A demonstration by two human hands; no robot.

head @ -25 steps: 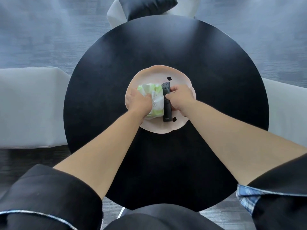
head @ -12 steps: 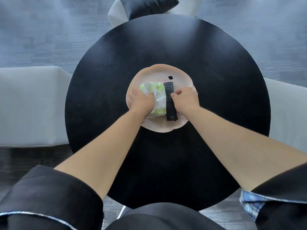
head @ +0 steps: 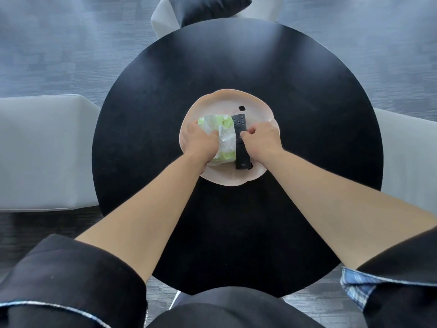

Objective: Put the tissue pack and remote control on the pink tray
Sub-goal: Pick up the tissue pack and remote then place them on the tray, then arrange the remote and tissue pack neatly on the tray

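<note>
A pink scalloped tray (head: pixel 255 107) sits at the middle of a round black table (head: pixel 307 91). On it lies a green and white tissue pack (head: pixel 223 134), with my left hand (head: pixel 201 143) gripping its left side. Right beside the pack lies a black remote control (head: pixel 241 150), lengthwise toward me. My right hand (head: pixel 262 140) rests on the remote's right edge, fingertips curled onto its middle. Both hands cover part of each item.
A white seat (head: pixel 40 152) stands at the left of the table and another white seat (head: pixel 411 157) at the right. A third chair with a dark cushion (head: pixel 208 8) is at the far side. Grey carpet surrounds them.
The tissue pack and remote have settled flat on the tray. My right hand has slid a little to the right, uncovering more of the remote. My left hand stays on the pack.
</note>
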